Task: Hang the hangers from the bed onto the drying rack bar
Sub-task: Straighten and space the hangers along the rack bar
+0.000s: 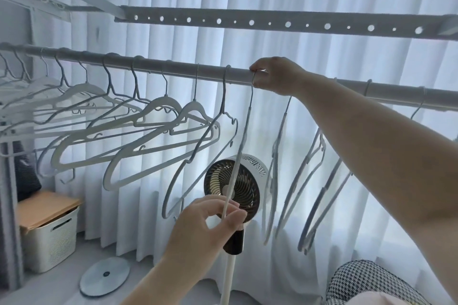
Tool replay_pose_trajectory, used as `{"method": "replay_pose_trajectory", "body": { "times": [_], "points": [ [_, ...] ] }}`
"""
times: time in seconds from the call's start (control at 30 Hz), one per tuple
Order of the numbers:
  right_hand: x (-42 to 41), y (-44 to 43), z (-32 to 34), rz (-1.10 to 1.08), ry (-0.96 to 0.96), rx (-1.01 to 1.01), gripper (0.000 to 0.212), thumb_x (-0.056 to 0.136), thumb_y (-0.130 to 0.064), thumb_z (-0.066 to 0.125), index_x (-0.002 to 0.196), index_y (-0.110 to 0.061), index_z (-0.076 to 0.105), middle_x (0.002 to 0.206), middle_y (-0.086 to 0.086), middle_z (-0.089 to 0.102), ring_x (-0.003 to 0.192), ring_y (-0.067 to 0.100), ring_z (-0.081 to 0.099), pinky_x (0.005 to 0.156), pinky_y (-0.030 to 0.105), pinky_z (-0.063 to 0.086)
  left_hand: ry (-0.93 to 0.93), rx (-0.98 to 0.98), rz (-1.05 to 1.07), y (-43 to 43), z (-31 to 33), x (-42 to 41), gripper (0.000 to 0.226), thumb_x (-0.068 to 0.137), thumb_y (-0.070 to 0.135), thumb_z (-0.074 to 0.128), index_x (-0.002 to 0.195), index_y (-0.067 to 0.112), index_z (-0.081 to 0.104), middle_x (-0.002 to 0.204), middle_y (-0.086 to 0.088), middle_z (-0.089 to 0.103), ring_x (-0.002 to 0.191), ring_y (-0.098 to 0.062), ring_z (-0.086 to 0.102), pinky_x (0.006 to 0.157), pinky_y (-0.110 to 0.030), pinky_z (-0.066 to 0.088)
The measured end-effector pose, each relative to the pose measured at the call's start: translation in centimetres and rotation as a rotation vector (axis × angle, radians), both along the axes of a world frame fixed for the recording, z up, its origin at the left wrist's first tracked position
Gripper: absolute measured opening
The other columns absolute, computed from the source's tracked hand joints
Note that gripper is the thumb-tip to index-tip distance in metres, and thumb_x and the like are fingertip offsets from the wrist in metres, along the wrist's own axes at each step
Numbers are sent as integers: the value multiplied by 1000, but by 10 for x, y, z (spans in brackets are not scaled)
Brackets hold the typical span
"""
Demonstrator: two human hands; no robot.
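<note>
Here, below the bar [173, 67], the left hand [213, 220] pinches the lower rim of the edge-on hanger [242, 138]; at the bar, the right hand [275, 75] pinches its hook. Roughly ten other hangers [164, 101] hang left, about four right.

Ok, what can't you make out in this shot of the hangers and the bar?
Head view only:
- Hook of the held hanger: the right hand covers it, so its seating on the bar is unclear.
- Far-left hangers: overlapping and cut by the left edge; uncountable.
- Bed: out of frame, so remaining hangers unknown.
- Bar ends: cut off at both edges.
</note>
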State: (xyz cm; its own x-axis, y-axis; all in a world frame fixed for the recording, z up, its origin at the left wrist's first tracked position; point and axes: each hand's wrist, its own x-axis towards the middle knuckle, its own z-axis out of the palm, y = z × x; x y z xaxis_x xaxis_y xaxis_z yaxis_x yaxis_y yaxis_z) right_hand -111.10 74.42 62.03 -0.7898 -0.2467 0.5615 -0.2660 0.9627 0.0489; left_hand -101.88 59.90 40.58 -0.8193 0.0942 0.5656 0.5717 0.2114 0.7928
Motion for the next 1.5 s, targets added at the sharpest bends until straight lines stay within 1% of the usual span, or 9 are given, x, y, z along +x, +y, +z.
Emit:
{"method": "replay_pose_trajectory", "body": {
  "times": [0.17,0.27,0.37,0.47,0.57,0.73,0.87,1.07,1.5],
  "points": [
    [-2,0,-1,1,10,3,35,92,-18,47,126,-14,51,125,11,55,113,29,51,90,32,41,-27,30,77,-8,1,1,28,55,74,58,61,48,65,82,35,63,91,12,54,74,-2,33],
    [-5,-1,-1,-1,16,-10,36,91,-19,47,127,-15,51,126,10,55,113,28,50,90,32,42,7,64,129,-10,-2,0,43,49,76,52,79,46,57,86,35,62,92,22,50,72,2,34],
    [-7,-1,-2,-10,-5,-12,46,91,-22,51,135,-16,41,134,9,49,120,26,46,95,31,39,88,120,193,-10,-5,0,52,48,69,47,95,47,47,101,32,57,99,15,49,80,-1,34],
    [-4,0,-3,23,15,-19,60,89,-26,56,142,-15,29,147,6,33,133,23,34,107,31,29,231,147,267,-7,0,9,46,55,63,48,98,48,43,107,42,44,103,22,41,84,7,28],
    [3,11,2,10,95,-6,56,90,-28,53,140,-15,33,148,5,31,136,23,30,110,31,24,435,66,310,-3,8,15,35,68,52,50,102,45,47,111,49,37,109,24,34,92,5,23],
    [13,37,2,-126,36,85,47,93,-30,47,137,-17,38,147,4,35,135,25,31,110,34,23,726,-140,275,21,13,20,22,84,47,48,84,30,62,93,21,62,103,-2,50,96,-17,31],
    [19,44,-2,-137,-15,48,46,93,-29,47,137,-16,37,143,6,40,130,27,37,105,34,30,694,-278,359,36,10,23,59,84,68,31,73,25,69,82,15,69,96,-2,49,100,-24,25],
    [20,45,-3,-114,-11,16,43,93,-23,48,134,-14,40,134,8,49,122,27,45,94,31,36,672,-313,435,43,3,14,23,66,51,50,81,34,53,68,20,65,86,0,50,104,-21,15],
    [23,55,-3,-110,11,18,41,93,-20,49,132,-14,43,129,9,53,118,27,47,92,31,37,639,-342,412,62,-6,14,23,64,43,47,85,35,45,56,23,60,78,1,49,100,-17,16]
  ]
}}
